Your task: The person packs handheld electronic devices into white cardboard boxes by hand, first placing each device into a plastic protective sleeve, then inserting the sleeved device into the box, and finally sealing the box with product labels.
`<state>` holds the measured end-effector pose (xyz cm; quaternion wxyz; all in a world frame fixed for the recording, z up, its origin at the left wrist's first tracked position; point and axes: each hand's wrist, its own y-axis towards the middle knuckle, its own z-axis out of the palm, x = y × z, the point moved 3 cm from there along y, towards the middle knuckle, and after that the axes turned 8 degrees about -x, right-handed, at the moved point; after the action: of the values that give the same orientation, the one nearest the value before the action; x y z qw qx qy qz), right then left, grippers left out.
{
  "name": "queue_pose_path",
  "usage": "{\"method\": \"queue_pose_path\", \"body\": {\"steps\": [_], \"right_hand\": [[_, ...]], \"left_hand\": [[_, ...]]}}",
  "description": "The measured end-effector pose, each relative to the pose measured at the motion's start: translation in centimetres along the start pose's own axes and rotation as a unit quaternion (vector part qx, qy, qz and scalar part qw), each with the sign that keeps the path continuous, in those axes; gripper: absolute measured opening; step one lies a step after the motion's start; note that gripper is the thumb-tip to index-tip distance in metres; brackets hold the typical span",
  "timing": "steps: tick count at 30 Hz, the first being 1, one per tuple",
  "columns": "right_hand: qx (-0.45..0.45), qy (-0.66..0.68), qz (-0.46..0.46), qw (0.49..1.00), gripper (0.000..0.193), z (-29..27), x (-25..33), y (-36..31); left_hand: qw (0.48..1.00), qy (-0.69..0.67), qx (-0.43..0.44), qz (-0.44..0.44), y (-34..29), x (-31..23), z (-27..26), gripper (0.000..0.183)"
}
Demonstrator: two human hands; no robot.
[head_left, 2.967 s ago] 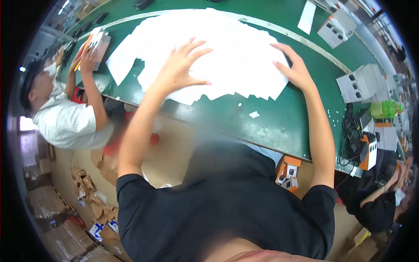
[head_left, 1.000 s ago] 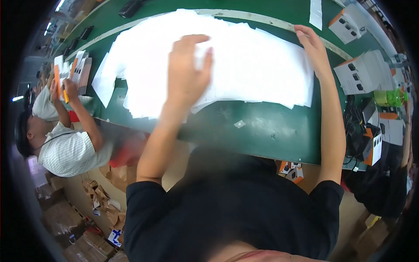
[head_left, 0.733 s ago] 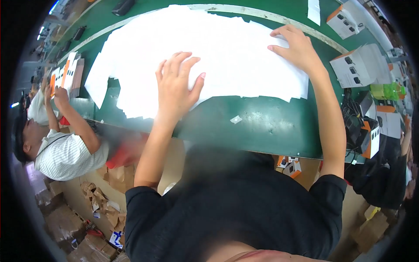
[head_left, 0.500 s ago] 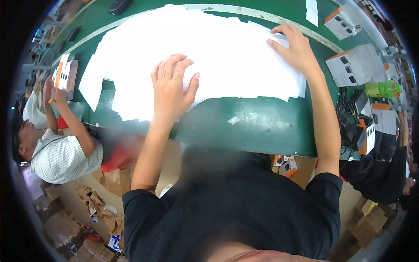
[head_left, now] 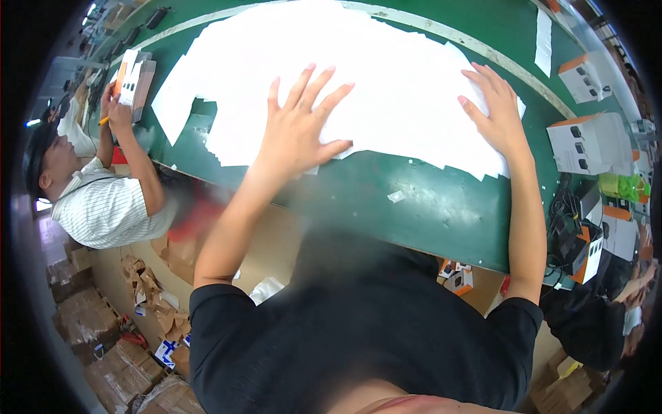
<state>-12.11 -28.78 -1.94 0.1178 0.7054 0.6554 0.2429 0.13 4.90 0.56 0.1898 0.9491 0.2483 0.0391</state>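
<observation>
A wide, overlapping spread of white paper sheets (head_left: 393,90) covers much of the green table (head_left: 414,214). My left hand (head_left: 298,127) lies on the near middle part of the sheets, fingers spread, thumb stretched out toward the right. Resting at the right end of the spread is my right hand (head_left: 498,110), its fingers apart and lightly bent over the paper edge. Neither hand grips anything. Glare washes out the paper, so any print or single sheet borders in the middle cannot be made out.
White and orange boxes (head_left: 586,143), black cables (head_left: 564,215) and a green bottle (head_left: 623,186) stand at the right. To the left a co-worker in a striped shirt (head_left: 114,210) holds a pen by stacked boxes (head_left: 138,83). Cartons (head_left: 88,310) lie on the floor.
My left hand has spread its fingers wider and flattened onto the paper. My right hand stays at the right end of the sheets. The whole view has shifted and tilted slightly.
</observation>
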Motion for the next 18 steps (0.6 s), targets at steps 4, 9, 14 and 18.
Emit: {"method": "queue_pose_path", "body": {"steps": [4,9,14,18], "right_hand": [[-0.003,0.114,0.057,0.992,0.045,-0.1,-2.0,0.5],[-0.008,0.090,0.071,0.993,0.042,-0.9,-0.9,0.1],[-0.003,0.070,0.069,0.995,0.041,-0.5,-1.5,0.1],[-0.008,0.067,0.073,0.995,0.041,-0.5,-1.4,0.1]], "left_hand": [[0.999,-0.025,0.002,0.030,0.6,1.5,-1.4,0.080],[0.891,-0.212,-0.205,-0.346,-1.2,6.7,-4.0,0.069],[0.779,-0.359,-0.098,-0.504,-2.2,8.1,-3.8,0.064],[0.762,-0.398,0.020,-0.510,-1.8,9.5,-2.6,0.071]]}}
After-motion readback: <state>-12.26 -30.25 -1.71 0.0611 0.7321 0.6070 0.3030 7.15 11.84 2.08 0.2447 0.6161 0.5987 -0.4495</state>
